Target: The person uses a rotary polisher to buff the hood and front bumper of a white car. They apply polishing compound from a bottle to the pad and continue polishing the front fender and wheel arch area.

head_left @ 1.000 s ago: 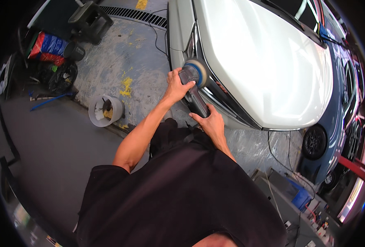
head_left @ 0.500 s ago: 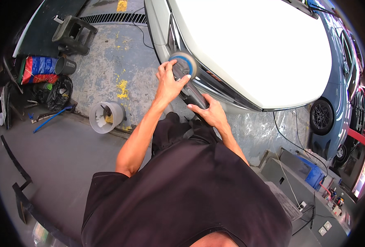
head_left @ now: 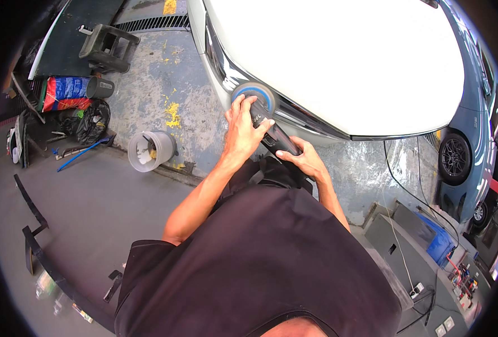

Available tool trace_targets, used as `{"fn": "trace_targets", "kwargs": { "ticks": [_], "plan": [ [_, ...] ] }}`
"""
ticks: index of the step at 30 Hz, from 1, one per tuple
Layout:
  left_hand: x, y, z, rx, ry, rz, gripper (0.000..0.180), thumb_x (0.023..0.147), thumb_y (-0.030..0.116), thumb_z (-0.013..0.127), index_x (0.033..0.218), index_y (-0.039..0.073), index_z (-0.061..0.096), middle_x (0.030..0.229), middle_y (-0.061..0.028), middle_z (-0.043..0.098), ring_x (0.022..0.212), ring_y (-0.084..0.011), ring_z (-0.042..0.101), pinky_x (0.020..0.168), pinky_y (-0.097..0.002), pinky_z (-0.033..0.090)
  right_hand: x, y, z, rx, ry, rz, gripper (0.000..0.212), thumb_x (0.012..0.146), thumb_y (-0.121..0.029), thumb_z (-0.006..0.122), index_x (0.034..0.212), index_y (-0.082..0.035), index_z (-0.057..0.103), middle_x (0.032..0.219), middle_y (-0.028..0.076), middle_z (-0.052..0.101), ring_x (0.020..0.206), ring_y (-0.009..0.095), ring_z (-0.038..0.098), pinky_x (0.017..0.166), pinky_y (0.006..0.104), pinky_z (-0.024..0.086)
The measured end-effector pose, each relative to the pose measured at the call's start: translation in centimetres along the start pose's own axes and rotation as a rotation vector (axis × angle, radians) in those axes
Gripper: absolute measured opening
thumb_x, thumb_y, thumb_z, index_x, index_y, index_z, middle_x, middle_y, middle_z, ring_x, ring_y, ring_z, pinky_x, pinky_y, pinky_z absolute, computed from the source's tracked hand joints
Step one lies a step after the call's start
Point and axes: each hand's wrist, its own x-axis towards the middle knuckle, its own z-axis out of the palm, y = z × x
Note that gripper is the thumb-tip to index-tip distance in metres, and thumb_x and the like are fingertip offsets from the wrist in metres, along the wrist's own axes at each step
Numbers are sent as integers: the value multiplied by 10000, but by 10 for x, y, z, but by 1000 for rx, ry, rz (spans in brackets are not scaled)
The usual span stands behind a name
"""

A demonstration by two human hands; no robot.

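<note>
A dark power polisher (head_left: 275,136) with a round, blue-ringed pad (head_left: 257,92) is held between my two hands. My left hand (head_left: 243,129) wraps over its head, fingers close behind the pad. Further back, my right hand (head_left: 305,159) grips the handle. The pad sits at the front of a white car (head_left: 350,62), over the dark headlight strip (head_left: 305,115). Whether its face presses on the surface is hidden from me.
To the left stand a pale bucket (head_left: 143,151), a dark stool (head_left: 108,48) and a black bag (head_left: 93,121). A blue car (head_left: 467,118) is parked at right. A cable (head_left: 400,182) trails near a grey cabinet (head_left: 386,233) and blue bin (head_left: 439,241).
Both hands and the polisher have shifted slightly right and down in the picture. The white car's front edge and the floor items have also moved in view. My grip stays the same.
</note>
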Motion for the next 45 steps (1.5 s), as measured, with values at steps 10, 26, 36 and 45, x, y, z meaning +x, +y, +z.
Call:
{"fn": "trace_targets", "kwargs": {
  "ticks": [10, 26, 36, 45],
  "plan": [
    [-40, 38, 69, 60, -50, -69, 737, 830, 291, 926, 1429, 80, 552, 1564, -225, 412, 1424, -458, 399, 1185, -572, 376, -25, 61, -75, -45, -78, -34, 860, 756, -499, 953, 1360, 57, 696, 1164, 182, 783, 1047, 263, 745, 948, 402, 574],
    [-93, 90, 177, -73, -315, -35, 698, 776, 176, 940, 1369, 108, 578, 1554, -249, 281, 1414, -521, 311, 1177, -618, 368, -108, 141, -163, 1, -31, 34, 704, 752, -318, 983, 1324, 10, 735, 1043, 64, 771, 919, 156, 714, 841, 338, 572],
    [-89, 76, 163, -64, -296, -87, 651, 791, 131, 912, 1358, 126, 592, 1581, -229, 278, 1416, -511, 321, 1160, -596, 408, -96, 140, -140, 69, -26, -10, 715, 748, -277, 999, 1335, 26, 725, 1087, 86, 781, 961, 157, 726, 872, 330, 579],
    [-54, 46, 80, -1, -107, -83, 561, 813, 198, 893, 1341, 172, 704, 1617, -179, 429, 1448, -461, 405, 1178, -548, 429, -42, 79, -84, -23, -51, -60, 672, 833, -327, 940, 1346, 35, 700, 1092, 82, 759, 983, 157, 706, 899, 326, 560]
  ]
}}
